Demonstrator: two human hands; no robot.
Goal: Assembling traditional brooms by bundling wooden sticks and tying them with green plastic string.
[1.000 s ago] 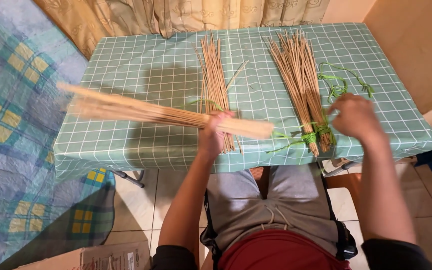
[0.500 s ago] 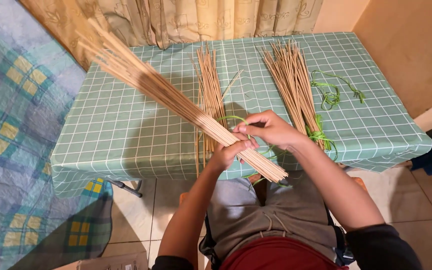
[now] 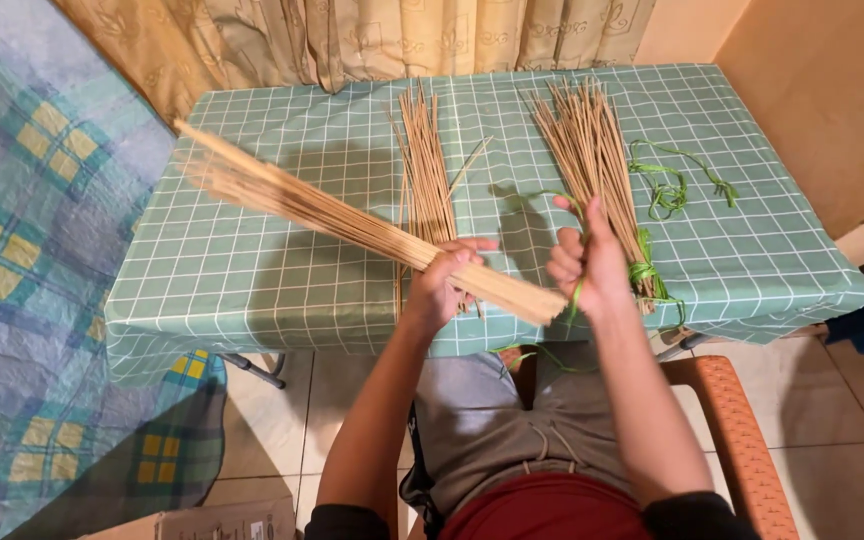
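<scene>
Clearly, at the far left a checked blue and yellow blanket [image 3: 12,250] lies beside the surface [image 3: 282,290], which wears a green gridded cloth. Above that cloth the bundle of thin sticks [image 3: 352,225] slants from upper left down to lower right, its free end blurred and its cut end reaching toward the right hand. The left hand [image 3: 442,280] has its fingers clenched round this bundle near its lower end, holding it clear of the cloth. Just behind the hand a second, loose pile of sticks [image 3: 424,170] lies flat on the surface, running away from the person. The right hand [image 3: 584,262] is raised beside the bundle's cut end, its fingers pinched on a green plastic strip [image 3: 574,295] that trails down toward the person's lap. By the look of it the strip is meant to go round the held sticks, so a good grip would keep the bundle tight near the cut end, the ends level, and the strip taut as it goes round. Further right a third group, a tied bundle of sticks [image 3: 592,160], rests on the cloth with green ties [image 3: 667,185] curled next to it. Counted, that makes three stick groups, one held and two lying, and two hands at work; the single sticks are too many and too fine to count.
</scene>
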